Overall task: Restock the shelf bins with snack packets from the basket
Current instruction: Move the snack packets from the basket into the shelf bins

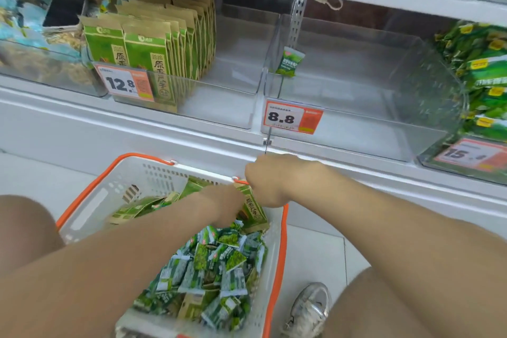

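Your left hand (223, 200) and right hand (270, 181) both hide their own fingers, so you cannot tell what either one grips. They cover much of the tall green packet (255, 214) between them. The near end of the basket (90, 208) runs off the bottom edge. The small print on the 8.8 price tag (292, 117) is too small to read.

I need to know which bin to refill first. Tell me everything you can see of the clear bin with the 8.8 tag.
The clear bin looks like transparent plastic, wide and open-topped, sitting level on the white shelf. An orange-and-white price tag reading 8.8 is on its front left. Its floor is bare except for one small green packet, propped at the left wall near the back.
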`<state>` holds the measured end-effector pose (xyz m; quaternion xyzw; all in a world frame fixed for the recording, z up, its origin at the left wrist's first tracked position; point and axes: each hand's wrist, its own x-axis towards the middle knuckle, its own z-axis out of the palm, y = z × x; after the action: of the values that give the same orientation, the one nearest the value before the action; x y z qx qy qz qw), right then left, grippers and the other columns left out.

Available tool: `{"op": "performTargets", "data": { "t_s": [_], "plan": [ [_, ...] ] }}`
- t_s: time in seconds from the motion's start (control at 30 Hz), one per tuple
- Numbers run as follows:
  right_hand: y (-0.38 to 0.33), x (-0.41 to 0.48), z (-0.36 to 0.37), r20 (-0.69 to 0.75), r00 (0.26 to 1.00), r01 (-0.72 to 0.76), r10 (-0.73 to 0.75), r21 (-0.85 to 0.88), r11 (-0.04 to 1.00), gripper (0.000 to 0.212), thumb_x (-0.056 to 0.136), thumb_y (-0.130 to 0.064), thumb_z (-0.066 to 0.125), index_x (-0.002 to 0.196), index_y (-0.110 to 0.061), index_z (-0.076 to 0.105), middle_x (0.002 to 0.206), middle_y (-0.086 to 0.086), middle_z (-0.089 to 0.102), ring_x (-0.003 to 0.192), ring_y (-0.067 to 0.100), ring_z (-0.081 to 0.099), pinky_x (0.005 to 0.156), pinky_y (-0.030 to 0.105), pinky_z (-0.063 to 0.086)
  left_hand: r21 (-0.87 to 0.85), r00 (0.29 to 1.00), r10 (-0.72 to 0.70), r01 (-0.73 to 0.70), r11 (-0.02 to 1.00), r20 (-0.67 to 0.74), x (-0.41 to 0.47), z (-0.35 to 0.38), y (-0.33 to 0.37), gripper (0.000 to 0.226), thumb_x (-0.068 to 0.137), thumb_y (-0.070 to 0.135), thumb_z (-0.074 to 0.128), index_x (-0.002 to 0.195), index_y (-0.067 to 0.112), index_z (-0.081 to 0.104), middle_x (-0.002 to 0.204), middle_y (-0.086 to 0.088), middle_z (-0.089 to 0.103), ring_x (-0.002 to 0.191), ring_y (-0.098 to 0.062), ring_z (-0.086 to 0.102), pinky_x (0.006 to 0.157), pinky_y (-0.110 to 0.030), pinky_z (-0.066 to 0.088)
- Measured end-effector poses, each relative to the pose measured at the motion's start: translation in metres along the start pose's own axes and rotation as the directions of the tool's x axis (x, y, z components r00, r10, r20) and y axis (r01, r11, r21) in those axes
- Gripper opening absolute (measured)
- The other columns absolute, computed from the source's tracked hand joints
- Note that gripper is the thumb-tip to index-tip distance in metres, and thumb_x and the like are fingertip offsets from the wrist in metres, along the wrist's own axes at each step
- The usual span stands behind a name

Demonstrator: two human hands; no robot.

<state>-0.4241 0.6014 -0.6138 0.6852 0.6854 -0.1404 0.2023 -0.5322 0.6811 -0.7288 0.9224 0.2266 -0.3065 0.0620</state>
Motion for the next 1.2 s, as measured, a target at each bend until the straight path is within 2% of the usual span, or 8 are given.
{"op": "performTargets", "data": {
  "t_s": [0.13, 0.27, 0.6, 0.7, 0.8, 1.0, 1.07, 1.2],
  "plan": [
    [-0.002, 0.015, 0.021, 0.125, 0.991, 0.045, -0.043, -0.009, 0.999, 0.026, 0.094, -0.007, 0.049, 0.069, -0.012, 0.045, 0.072, 0.007, 0.051, 0.063, 0.025, 0.049, 0.055, 0.033, 0.041, 0.065, 0.975, 0.079, -0.094, 0.993, 0.208, 0.012, 0.033, -0.001, 0.078, 0.096, -0.011, 0.051, 0.161, 0.026, 0.031, 0.158, -0.010, 0.035, 0.118, -0.033, 0.062, 0.070, -0.035, 0.045],
    [-0.002, 0.026, 0.024, 0.148, 0.987, 0.073, -0.066, -0.040, 0.997, 0.028, 0.097, -0.008, 0.049, 0.070, -0.012, 0.043, 0.073, 0.006, 0.049, 0.061, 0.022, 0.043, 0.053, 0.032, 0.038, 0.110, 0.971, 0.069, -0.097, 0.989, 0.230, 0.023, 0.059, 0.001, 0.103, 0.090, -0.020, 0.057, 0.167, 0.031, 0.011, 0.171, -0.013, -0.006, 0.131, -0.048, 0.053, 0.081, -0.039, 0.052],
    [-0.003, 0.032, 0.002, 0.114, 0.990, 0.074, -0.081, 0.062, 0.995, 0.016, 0.096, -0.009, 0.049, 0.092, -0.008, 0.064, 0.087, 0.010, 0.061, 0.069, 0.027, 0.057, 0.056, 0.029, 0.040, -0.240, 0.995, 0.061, -0.078, 0.968, -0.079, 0.031, 0.051, -0.009, 0.035, 0.095, 0.008, 0.061, 0.128, 0.019, 0.059, 0.125, -0.006, 0.056, 0.101, -0.025, 0.064, 0.086, -0.041, 0.057],
    [0.002, 0.023, -0.012, 0.061, 0.996, 0.049, -0.059, 0.152, 0.987, 0.030, 0.096, -0.013, 0.050, 0.119, -0.008, 0.070, 0.109, 0.015, 0.070, 0.100, 0.034, 0.068, 0.071, 0.033, 0.052, -0.581, 0.957, -0.110, -0.070, 0.811, -0.268, 0.016, 0.014, -0.019, 0.014, 0.094, 0.025, 0.069, 0.096, 0.013, 0.061, 0.087, -0.004, 0.067, 0.074, -0.020, 0.068, 0.069, -0.034, 0.056],
    [0.012, 0.008, -0.028, -0.025, 1.000, -0.009, 0.013, 0.168, 0.986, 0.016, 0.091, -0.011, 0.057, 0.106, -0.009, 0.064, 0.101, 0.013, 0.065, 0.092, 0.031, 0.065, 0.070, 0.035, 0.056, -0.955, 0.939, -0.259, -0.165, 0.246, -0.228, -0.009, -0.023, -0.019, 0.024, 0.100, 0.031, 0.070, 0.106, 0.010, 0.061, 0.097, -0.017, 0.073, 0.070, -0.028, 0.078, 0.065, -0.037, 0.064],
    [0.037, -0.019, -0.048, -0.231, 0.940, -0.050, 0.249, 0.631, 0.775, 0.049, 0.082, -0.029, 0.085, 0.117, -0.004, 0.063, 0.095, 0.014, 0.073, 0.081, 0.027, 0.074, 0.077, 0.048, 0.062, -0.898, 0.926, -0.272, -0.336, -0.285, -0.260, -0.057, -0.069, -0.010, 0.039, 0.107, 0.037, 0.056, 0.119, 0.000, 0.060, 0.101, -0.013, 0.074, 0.065, -0.021, 0.074, 0.054, -0.026, 0.058],
    [0.041, -0.024, -0.055, -0.301, 0.893, 0.055, 0.334, 0.811, 0.583, 0.033, 0.083, -0.012, 0.084, 0.109, -0.009, 0.064, 0.086, 0.016, 0.075, 0.069, 0.027, 0.077, 0.070, 0.049, 0.065, -0.852, 0.905, -0.283, -0.402, -0.334, -0.316, -0.067, -0.077, -0.010, 0.037, 0.107, 0.038, 0.055, 0.116, 0.003, 0.063, 0.095, -0.009, 0.076, 0.070, -0.022, 0.075, 0.056, -0.027, 0.059],
    [0.052, -0.034, -0.064, -0.357, 0.862, 0.139, 0.361, 0.850, 0.509, 0.029, 0.086, -0.004, 0.081, 0.109, -0.017, 0.068, 0.084, 0.007, 0.078, 0.070, 0.025, 0.076, 0.067, 0.037, 0.064, -0.839, 0.804, -0.313, -0.543, -0.036, -0.506, -0.080, -0.088, -0.016, 0.022, 0.095, 0.018, 0.075, 0.104, 0.001, 0.065, 0.089, -0.014, 0.078, 0.079, -0.025, 0.076, 0.059, -0.032, 0.061]
  ]
}}
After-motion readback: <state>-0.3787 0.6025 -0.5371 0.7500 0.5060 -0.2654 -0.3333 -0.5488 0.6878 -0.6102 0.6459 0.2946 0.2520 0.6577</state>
